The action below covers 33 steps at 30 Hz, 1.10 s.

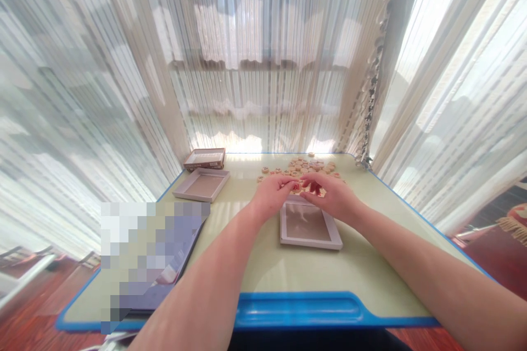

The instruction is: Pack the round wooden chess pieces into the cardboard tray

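Observation:
My left hand [272, 192] pinches a round Chinese chess piece [296, 187] with a red character on its face, thumb and fingertips closed on its edge. Facing it from the right is my right hand [329, 193], its thumb apart from its bent fingers and its index fingertip close to the piece. Whether that fingertip touches the piece I cannot tell. Both hands are over the far edge of a shallow white box tray [312, 244]. Beyond them, many loose wooden chess pieces [307, 165] lie in a spread heap, partly hidden by my hands.
At the far left stand a second shallow tray [178, 194] and a brown-sided box [206, 164]. A dark-edged tablet [185, 247], partly blurred out, lies by my left forearm. The pale green table [263, 269] has a blue rim, with curtains [263, 88] behind it.

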Available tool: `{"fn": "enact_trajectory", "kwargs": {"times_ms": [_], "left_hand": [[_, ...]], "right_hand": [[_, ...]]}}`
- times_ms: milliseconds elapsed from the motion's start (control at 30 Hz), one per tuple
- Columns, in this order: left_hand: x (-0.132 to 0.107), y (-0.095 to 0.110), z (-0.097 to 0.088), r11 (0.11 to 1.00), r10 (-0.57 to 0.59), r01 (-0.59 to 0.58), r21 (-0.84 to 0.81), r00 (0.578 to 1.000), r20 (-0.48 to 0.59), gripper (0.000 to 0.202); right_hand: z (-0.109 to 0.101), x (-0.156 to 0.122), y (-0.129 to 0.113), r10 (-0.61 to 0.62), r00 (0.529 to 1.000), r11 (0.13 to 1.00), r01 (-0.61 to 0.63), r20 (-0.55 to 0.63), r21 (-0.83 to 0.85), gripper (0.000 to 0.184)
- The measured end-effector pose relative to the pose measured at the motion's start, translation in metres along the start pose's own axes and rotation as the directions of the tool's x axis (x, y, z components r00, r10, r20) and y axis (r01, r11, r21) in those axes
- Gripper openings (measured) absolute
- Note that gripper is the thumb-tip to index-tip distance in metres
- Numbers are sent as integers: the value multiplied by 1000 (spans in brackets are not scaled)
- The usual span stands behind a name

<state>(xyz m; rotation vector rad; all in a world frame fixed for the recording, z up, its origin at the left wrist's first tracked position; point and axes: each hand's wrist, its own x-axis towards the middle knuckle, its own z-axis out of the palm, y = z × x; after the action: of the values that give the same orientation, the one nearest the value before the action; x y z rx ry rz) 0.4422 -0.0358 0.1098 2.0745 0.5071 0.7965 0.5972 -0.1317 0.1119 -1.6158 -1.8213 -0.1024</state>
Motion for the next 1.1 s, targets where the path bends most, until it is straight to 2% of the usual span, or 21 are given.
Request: {"fn": "enact_trajectory", "kwargs": {"times_ms": [133,367,533,733,833,933,1000,1100], "left_hand": [[0,0,2,998,55,-57,35,996,64,29],[-1,0,5,998,-34,34,57,999,8,27],[-1,3,4,995,-96,96,-19,995,-1,26],[0,1,4,981,-172,170,-93,985,-13,27],[0,-1,-2,985,-148,158,69,980,-135,25],[-1,-3,-9,918,-106,178,353,971,-214,22],[-3,-4,-12,865,-113,187,466,977,-183,23],[-7,-5,-11,844,-121,145,517,989,-80,24]], "right_hand": [[1,-1,-2,-61,997,998,60,44,20,17],[3,-1,-2,-59,997,998,60,45,-35,22],[2,-3,-8,-57,997,989,62,45,-133,28],[4,-4,-10,-9,999,985,3,-31,-171,20],[3,-3,-6,-2,999,988,-4,-35,-157,21],[2,-3,-3,-8,997,990,19,76,-137,21],[2,-3,-2,-24,983,993,45,184,-111,21],[3,-5,-2,-56,958,993,82,281,-83,23]]}}
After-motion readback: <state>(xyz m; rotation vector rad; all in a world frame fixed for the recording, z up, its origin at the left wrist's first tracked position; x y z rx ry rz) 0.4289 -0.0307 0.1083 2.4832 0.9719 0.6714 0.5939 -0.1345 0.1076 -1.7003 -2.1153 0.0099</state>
